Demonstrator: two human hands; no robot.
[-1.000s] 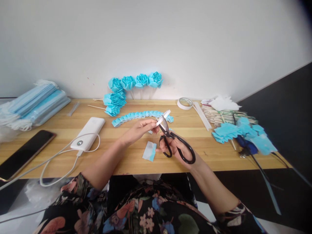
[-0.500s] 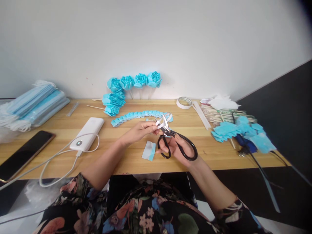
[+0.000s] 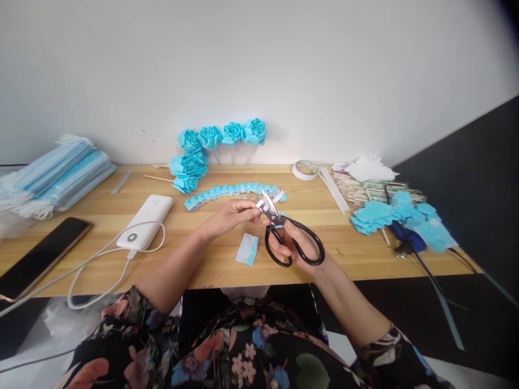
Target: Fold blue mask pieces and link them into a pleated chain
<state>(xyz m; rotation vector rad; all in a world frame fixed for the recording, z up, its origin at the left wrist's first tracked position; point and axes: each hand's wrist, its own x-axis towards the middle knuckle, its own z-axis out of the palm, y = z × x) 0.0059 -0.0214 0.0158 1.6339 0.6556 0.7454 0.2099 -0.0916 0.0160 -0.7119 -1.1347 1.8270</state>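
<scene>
My right hand (image 3: 298,243) has its fingers through the loops of black-handled scissors (image 3: 274,218), whose blades point up and away from me. Between the blades is a narrow white strip (image 3: 277,195), which looks like tape and curls off to the right. My left hand (image 3: 237,217) pinches the near end of this strip at the blades. Just below the hands, a small white-and-blue piece of cloth (image 3: 247,249) lies flat on the wooden table (image 3: 219,273). Behind them runs a curved row of folded blue pieces (image 3: 227,191).
Blue fabric roses (image 3: 211,138) on sticks stand by the wall. A tape roll (image 3: 305,170) lies right of them. Face masks (image 3: 60,173), a phone (image 3: 44,256) and a corded power bank (image 3: 145,221) are left. Blue petals (image 3: 375,217) and bundled sticks (image 3: 365,189) lie right.
The scissor blades have come closer together on the white strip, and the handles have drawn nearer each other. My left hand stays almost in place, still pinching the strip.
</scene>
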